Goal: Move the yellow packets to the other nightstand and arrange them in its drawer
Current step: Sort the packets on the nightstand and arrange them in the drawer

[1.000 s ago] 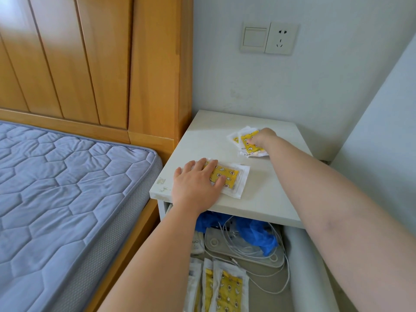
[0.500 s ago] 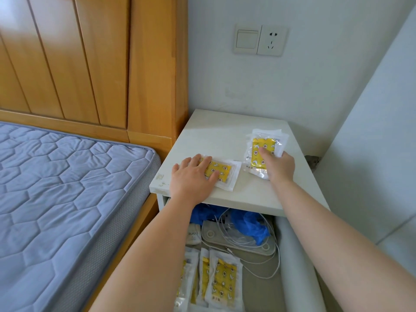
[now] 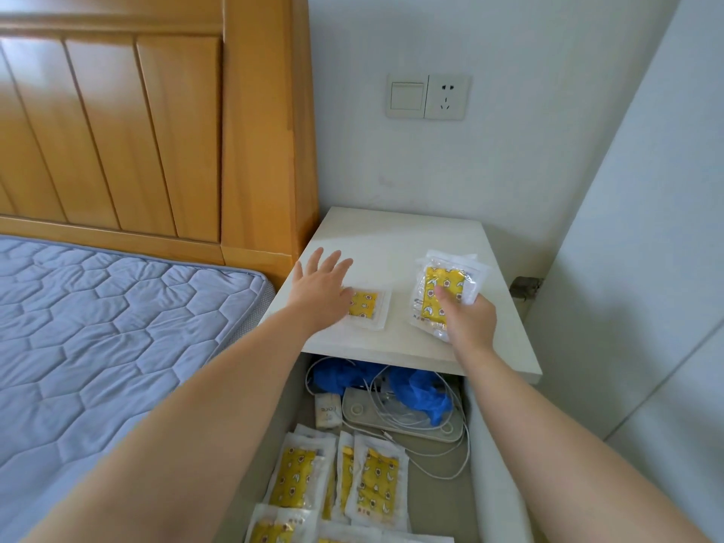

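A white nightstand (image 3: 395, 237) stands in the corner beside the bed. My left hand (image 3: 319, 290) is spread flat over its top, fingers straight, partly covering one yellow packet (image 3: 368, 307) that lies there. My right hand (image 3: 468, 321) grips a small stack of yellow packets (image 3: 440, 293) in clear wrappers, lifted a little off the right side of the top. Below, the open drawer (image 3: 493, 464) holds several more yellow packets (image 3: 376, 480) laid side by side near its front.
The drawer's back holds a blue cloth (image 3: 417, 386), a white device with tangled cables (image 3: 403, 415) and a small white box (image 3: 327, 409). The grey mattress (image 3: 109, 339) and wooden headboard (image 3: 156, 123) are on the left. A switch and socket (image 3: 427, 96) sit on the wall.
My right hand picked up the stack from the back of the top and drew it toward me. My left hand's fingers lifted and spread over the single packet.
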